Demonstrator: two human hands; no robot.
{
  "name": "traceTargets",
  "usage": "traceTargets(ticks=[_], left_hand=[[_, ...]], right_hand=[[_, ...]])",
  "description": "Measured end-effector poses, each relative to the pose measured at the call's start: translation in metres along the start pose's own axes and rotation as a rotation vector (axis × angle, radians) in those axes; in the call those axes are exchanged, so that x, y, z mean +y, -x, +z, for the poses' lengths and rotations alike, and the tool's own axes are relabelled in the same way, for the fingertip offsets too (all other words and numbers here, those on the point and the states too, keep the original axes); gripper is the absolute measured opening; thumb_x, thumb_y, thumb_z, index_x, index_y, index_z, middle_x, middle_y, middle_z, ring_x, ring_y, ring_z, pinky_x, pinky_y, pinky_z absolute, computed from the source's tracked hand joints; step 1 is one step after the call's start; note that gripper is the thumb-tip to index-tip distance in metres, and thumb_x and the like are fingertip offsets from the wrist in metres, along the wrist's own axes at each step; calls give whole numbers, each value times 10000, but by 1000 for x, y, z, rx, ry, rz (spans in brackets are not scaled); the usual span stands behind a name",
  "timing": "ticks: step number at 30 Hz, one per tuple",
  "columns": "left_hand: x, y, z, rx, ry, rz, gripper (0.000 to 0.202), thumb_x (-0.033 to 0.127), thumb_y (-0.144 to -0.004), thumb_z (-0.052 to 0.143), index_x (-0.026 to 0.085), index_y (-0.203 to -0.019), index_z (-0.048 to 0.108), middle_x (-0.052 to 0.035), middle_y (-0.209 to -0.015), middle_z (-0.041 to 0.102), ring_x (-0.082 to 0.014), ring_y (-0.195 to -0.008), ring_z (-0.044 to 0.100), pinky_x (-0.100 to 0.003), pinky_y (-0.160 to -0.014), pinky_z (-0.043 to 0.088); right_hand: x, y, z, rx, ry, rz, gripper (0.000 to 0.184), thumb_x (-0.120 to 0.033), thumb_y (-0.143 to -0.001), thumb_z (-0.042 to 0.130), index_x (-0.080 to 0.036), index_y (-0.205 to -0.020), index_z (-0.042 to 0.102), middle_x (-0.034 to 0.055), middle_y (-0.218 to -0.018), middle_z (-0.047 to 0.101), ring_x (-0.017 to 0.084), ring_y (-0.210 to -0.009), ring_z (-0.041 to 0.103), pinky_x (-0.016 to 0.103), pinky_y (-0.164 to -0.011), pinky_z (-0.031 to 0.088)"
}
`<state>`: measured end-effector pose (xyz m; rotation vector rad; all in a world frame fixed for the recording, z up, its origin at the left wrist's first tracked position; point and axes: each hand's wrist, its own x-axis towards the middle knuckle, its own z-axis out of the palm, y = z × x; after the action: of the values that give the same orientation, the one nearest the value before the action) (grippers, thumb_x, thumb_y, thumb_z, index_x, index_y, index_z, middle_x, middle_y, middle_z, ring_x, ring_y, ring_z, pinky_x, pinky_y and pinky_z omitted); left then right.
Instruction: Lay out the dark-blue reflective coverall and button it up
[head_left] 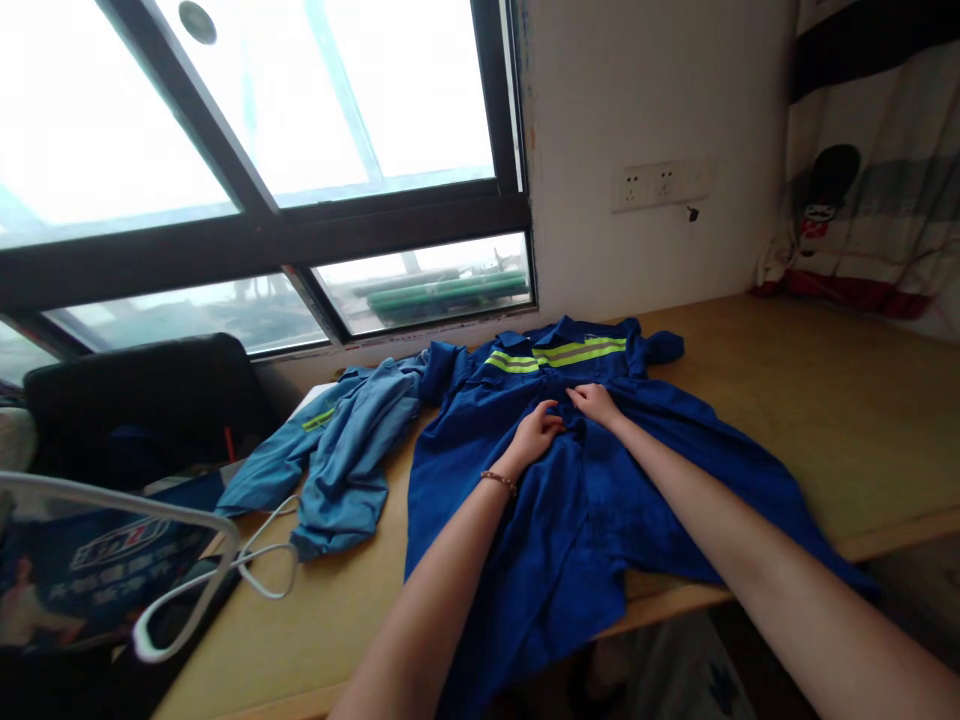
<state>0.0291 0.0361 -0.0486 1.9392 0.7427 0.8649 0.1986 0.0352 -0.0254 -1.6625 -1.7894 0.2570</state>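
A dark blue work coverall (517,520) with yellow-and-grey reflective stripes lies spread on the wooden tabletop, its collar toward the window and its lower part hanging over the front edge. Both hands are at its front closure, just below the chest stripe. My left hand (536,432), with a beaded bracelet on the wrist, has its fingers curled on the cloth left of the closure. Close by on the right, my right hand (595,403) pinches the fabric with thumb and forefinger. Any button or zip between the fingers is too small to make out.
A lighter blue garment (349,450) lies crumpled to the left. Near it are a white cable (289,570), a white curved frame (112,490), a dark printed bag (120,560) and a black chair-like object (142,400). Sockets (660,185) and a curtain (885,170) are behind.
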Motion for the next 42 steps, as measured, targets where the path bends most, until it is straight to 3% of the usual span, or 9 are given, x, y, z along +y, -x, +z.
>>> traceTargets(ticks=[4,9,15,20,24,28,33,37,42], left_hand=[[-12,-17,-3,48,-176,67,525,-30,-647,435,167,-1133,416,-35,-862,611,-120,-754,599,-254,-721,476],[-14,-29,-8,67,-325,105,597,-23,-603,456,176,-1164,401,-33,-905,590,-122,-770,574,-236,-704,468],[-4,-33,-7,92,-455,144,581,-3,-624,457,174,-1176,418,-58,-945,584,-157,-824,562,-269,-764,446],[17,-11,-6,53,-531,176,435,131,-724,485,181,-1154,449,-77,-1003,579,-196,-906,546,-333,-834,421],[40,20,-7,-59,-544,216,386,192,-785,457,195,-1171,443,-92,-1114,546,-208,-1014,510,-354,-892,383],[65,50,-9,-192,-599,323,347,232,-805,459,191,-1150,477,-104,-1147,529,-217,-1083,463,-384,-963,305],[79,69,-9,-156,-687,329,275,220,-785,494,216,-1056,540,-65,-996,596,-223,-1074,438,-475,-1017,138],[69,66,-10,-29,-549,224,182,148,-764,469,214,-877,595,-45,-860,605,-203,-967,476,-446,-977,221],[50,56,-27,241,110,-83,115,214,-694,505,181,-795,549,-25,-783,580,-165,-745,533,-314,-722,420]], right_hand=[[-8,-6,3,61,25,47,414,-414,-820,366,-172,-528,534,52,-558,592,139,-544,523,226,-503,275],[-36,41,-4,101,40,30,432,-372,-882,241,-176,-655,551,43,-620,610,127,-593,550,212,-558,313],[-62,97,-21,-104,349,-43,232,-362,-829,389,-197,-773,542,65,-778,629,184,-728,580,251,-591,324],[-57,91,-36,-273,404,187,354,-527,-689,520,-194,-806,536,90,-802,617,252,-750,585,292,-581,355],[-54,89,-47,-393,348,109,493,-563,-520,628,-202,-841,531,82,-877,590,262,-784,570,291,-574,366],[-56,94,-49,-459,348,64,330,-428,-570,609,-206,-806,546,70,-884,562,224,-776,559,268,-564,359],[-63,98,-42,-332,381,90,431,-528,-591,564,-181,-845,531,100,-898,552,255,-831,541,296,-608,375],[-61,96,-42,-361,354,116,354,-449,-593,577,-182,-820,528,79,-859,566,224,-775,555,268,-561,356],[-46,88,-47,-416,241,138,105,-241,-552,569,-186,-639,550,46,-711,590,179,-651,541,240,-476,282]])
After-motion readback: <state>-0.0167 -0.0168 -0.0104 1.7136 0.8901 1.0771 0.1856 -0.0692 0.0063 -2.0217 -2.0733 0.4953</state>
